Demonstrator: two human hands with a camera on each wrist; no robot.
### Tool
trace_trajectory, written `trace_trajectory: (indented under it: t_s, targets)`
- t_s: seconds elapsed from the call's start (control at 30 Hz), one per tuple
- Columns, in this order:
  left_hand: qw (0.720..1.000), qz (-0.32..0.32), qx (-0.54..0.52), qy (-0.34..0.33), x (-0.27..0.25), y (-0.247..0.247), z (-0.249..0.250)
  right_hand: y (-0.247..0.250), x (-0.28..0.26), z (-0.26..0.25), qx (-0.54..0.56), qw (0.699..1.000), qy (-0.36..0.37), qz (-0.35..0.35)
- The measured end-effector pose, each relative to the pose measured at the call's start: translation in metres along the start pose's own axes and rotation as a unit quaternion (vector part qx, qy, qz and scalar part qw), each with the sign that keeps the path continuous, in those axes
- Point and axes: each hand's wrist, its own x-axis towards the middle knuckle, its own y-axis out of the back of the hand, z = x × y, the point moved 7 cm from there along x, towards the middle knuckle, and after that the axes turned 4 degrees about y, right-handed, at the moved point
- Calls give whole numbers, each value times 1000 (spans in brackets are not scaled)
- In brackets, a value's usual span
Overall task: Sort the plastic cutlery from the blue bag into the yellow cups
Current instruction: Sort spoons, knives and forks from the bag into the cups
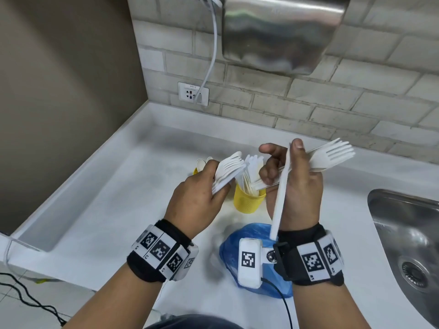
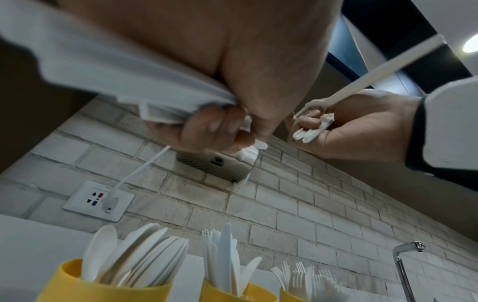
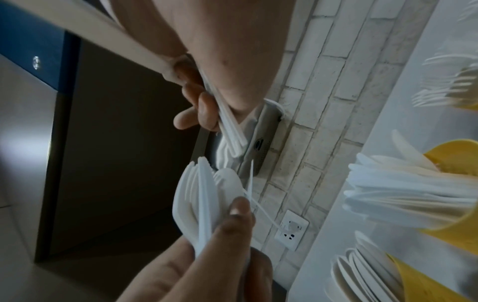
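We hold white plastic cutlery in both hands, up in the air above the white surface (image 1: 118, 186). Our left hand (image 1: 197, 198) curls round a stack of forks (image 1: 228, 172), with the prongs pointing up and to the right. Our right hand (image 1: 294, 186) curls round a smaller bunch of forks (image 1: 332, 155) that sticks out to the right. A long thin piece (image 1: 282, 191), maybe a knife, stands almost straight up and down, pinched under the right thumb. We cannot tell for sure what kind it is.

The yellow cups (image 2: 98, 286) stand in a row on the surface, below and just past our hands, near the brick wall. From the left wrist we see spoons (image 2: 139, 251) in the left cup, knives (image 2: 225, 257) in the middle one, and forks in the right one (image 2: 305, 277). The middle cup (image 1: 249, 198) sits right between our two hands. The blue bag (image 1: 240, 243) lies on the surface close to us, under the right wrist.

We think the long piece goes next. It already points down, so its low end must move forward, away from us, to reach the knife cup. The right hand holds it, so that hand should do it. The forks must travel further right to their cup.
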Motion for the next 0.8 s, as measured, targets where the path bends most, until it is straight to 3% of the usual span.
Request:
trace_trajectory:
  t_s: [0.2, 0.33, 0.43, 0.53, 0.67, 0.8]
  targets:
    - [1000, 2, 3, -1, 0, -1, -1, 0, 3, -15, 41, 998, -15, 37]
    - [1000, 13, 6, -5, 0, 1, 0, 5, 6, -25, 61, 997, 21, 48]
    - [999, 23, 23, -4, 0, 3, 2, 10, 8, -25, 6, 998, 55, 26]
    - [998, 42, 52, 6, 1, 7, 5, 11, -4, -10, -86, 996, 24, 20]
    - [996, 57, 63, 15, 1, 11, 9, -2, -30, 14, -263, 964, -10, -30]
    - [997, 53, 59, 8, -1, 11, 13, -14, -40, 22, -299, 953, -6, -57]
